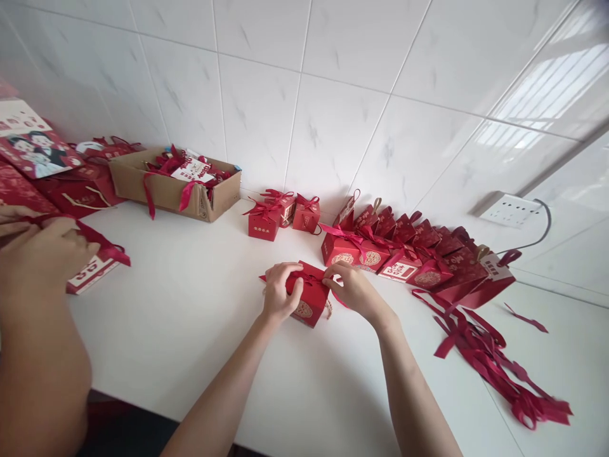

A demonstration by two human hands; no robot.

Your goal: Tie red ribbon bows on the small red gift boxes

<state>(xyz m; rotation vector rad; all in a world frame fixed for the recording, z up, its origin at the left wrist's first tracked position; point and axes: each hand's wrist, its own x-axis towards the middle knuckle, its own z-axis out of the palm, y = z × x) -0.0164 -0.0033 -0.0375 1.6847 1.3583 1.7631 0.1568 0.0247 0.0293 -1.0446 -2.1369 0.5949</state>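
Loose ribbons [499, 368] lie on the counter [190, 330] at the right. Beyond their near end, a red box [309, 306] rests between two hands, a red ribbon [311, 278] across its top. The right hand [353, 287] pinches the ribbon's right side, fingertips closed. The left hand [280, 291] curls over the box's left edge, thumb parted from forefinger; whether it grips ribbon, I can't tell. This looks like shaping or tightening a bow, and any pull calls for even tension with the box kept steady. Farther back stand ribboned boxes [342, 249] and, by the wall, a filled carton [164, 190].
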